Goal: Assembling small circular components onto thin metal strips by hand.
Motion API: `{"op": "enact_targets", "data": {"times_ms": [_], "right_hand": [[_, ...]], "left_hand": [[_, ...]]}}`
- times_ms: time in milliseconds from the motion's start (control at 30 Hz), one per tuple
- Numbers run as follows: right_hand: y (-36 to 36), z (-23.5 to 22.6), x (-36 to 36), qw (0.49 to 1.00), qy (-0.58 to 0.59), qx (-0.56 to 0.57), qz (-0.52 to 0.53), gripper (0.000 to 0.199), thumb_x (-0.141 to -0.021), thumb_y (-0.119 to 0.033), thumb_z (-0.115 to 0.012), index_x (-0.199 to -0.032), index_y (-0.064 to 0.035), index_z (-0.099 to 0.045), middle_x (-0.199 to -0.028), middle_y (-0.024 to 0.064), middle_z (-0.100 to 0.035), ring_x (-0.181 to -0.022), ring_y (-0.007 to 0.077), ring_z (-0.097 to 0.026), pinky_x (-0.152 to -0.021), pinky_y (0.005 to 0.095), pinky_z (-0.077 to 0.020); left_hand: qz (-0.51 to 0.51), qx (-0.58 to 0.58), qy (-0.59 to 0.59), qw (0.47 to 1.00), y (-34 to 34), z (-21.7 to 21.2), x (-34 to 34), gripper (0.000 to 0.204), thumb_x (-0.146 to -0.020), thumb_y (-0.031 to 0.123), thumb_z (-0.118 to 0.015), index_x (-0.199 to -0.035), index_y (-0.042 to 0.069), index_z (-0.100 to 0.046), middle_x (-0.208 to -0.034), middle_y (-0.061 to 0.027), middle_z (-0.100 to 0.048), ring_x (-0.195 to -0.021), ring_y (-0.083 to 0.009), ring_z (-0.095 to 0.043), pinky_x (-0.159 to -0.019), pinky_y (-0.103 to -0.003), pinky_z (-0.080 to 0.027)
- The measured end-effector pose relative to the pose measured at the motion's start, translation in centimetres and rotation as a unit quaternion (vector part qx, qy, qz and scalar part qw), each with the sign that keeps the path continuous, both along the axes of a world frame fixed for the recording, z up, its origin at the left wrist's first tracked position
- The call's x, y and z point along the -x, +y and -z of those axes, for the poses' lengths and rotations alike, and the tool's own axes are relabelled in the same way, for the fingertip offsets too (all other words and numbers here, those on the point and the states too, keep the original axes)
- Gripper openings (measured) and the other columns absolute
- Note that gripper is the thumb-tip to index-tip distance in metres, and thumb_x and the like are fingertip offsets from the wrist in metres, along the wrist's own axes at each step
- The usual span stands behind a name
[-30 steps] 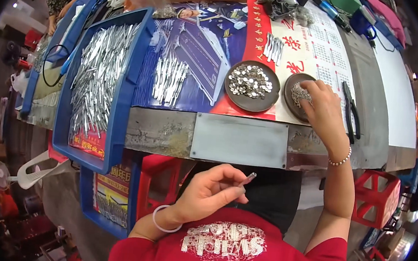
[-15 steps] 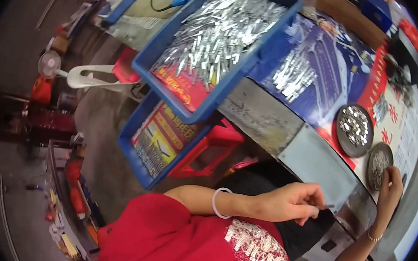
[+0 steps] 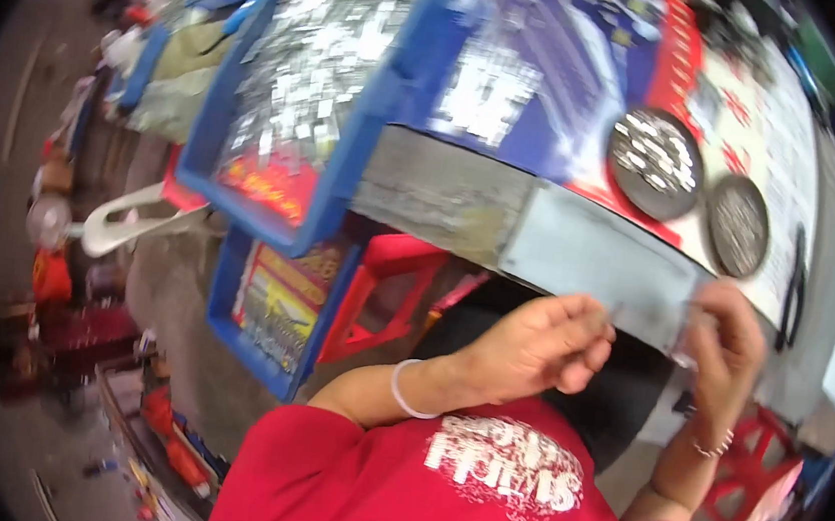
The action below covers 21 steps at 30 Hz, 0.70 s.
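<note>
My left hand [image 3: 552, 342], with a white bangle at the wrist, is closed in a pinch near the front edge of a pale grey plate [image 3: 599, 253]. Whatever sits between its fingertips is too small and blurred to name. Smeared by motion, my right hand [image 3: 728, 341] hovers by the plate's right end, fingers bent, a beaded bracelet at its wrist. What it may hold does not show. Beyond it stand two dark round dishes: the left dish [image 3: 659, 201] has shiny metal pieces in it, the right dish [image 3: 736, 269] finer metal bits.
A large blue tray [image 3: 356, 144] full of metal strips [image 3: 328, 41] is on the left, above a lower blue bin [image 3: 224, 282]. More strips [image 3: 484, 96] lie on a blue sheet. A red stool [image 3: 359, 295] stands under the bench, another stool [image 3: 759, 474] at right.
My right hand has left the right-hand dish and come back toward my left hand. My left hand remains pinched. The whole view has shifted, so the bench sits higher and further left.
</note>
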State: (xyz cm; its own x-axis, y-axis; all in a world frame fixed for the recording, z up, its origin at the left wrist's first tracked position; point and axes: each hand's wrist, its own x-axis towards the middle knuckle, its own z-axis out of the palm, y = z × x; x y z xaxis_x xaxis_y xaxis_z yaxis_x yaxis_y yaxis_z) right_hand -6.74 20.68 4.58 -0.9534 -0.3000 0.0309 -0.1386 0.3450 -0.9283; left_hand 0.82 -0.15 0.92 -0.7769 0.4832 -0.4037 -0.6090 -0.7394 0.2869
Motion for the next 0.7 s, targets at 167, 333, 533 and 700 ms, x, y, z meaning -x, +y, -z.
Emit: {"op": "enact_targets", "data": {"times_ms": [167, 333, 533, 700], "right_hand": [[-3.8, 0.7, -1.8, 0.992, 0.068, 0.021, -0.105, 0.007, -0.077, 0.006, -0.059, -0.080, 0.0015, -0.054, -0.073, 0.0098, -0.053, -0.063, 0.0214, -0.053, -0.056, 0.0285, -0.0420], [-4.1, 1.1, -2.5, 0.992, 0.088, 0.030, -0.080, 0.006, -0.080, 0.005, -0.056, -0.081, 0.0014, -0.052, -0.075, 0.0104, -0.052, -0.063, 0.0226, -0.052, -0.056, 0.0300, -0.0426], [-3.8, 1.0, -2.7, 0.993, 0.079, 0.013, -0.089, 0.007, -0.079, 0.004, -0.057, -0.079, 0.0004, -0.051, -0.072, 0.0100, -0.051, -0.061, 0.0230, -0.052, -0.054, 0.0307, -0.0415], [-4.1, 1.3, -2.6, 0.992, 0.094, 0.008, -0.079, 0.008, -0.077, 0.003, -0.057, -0.077, -0.0001, -0.050, -0.071, 0.0101, -0.051, -0.060, 0.0236, -0.050, -0.053, 0.0319, -0.0406]], "left_hand": [[0.015, -0.002, 0.005, 1.000, 0.0, 0.3, 0.1, 0.022, -0.096, 0.029, -0.047, -0.099, 0.008, -0.049, -0.078, -0.0034, -0.050, -0.052, -0.0095, -0.044, -0.051, -0.023, -0.037], [0.018, -0.048, 0.011, 0.999, 0.1, 0.2, 0.1, 0.016, -0.097, 0.022, -0.046, -0.096, 0.007, -0.050, -0.078, -0.0040, -0.056, -0.056, -0.0092, -0.052, -0.053, -0.023, -0.042], [0.011, -0.054, 0.018, 0.998, 0.4, 0.3, -0.2, 0.013, -0.097, 0.020, -0.045, -0.097, 0.007, -0.048, -0.079, -0.0049, -0.056, -0.057, -0.0098, -0.053, -0.053, -0.023, -0.043], [0.005, -0.040, 0.021, 0.999, 0.5, 0.4, -0.1, 0.012, -0.097, 0.019, -0.046, -0.096, 0.006, -0.048, -0.079, -0.0053, -0.056, -0.057, -0.0105, -0.053, -0.053, -0.023, -0.043]]}}
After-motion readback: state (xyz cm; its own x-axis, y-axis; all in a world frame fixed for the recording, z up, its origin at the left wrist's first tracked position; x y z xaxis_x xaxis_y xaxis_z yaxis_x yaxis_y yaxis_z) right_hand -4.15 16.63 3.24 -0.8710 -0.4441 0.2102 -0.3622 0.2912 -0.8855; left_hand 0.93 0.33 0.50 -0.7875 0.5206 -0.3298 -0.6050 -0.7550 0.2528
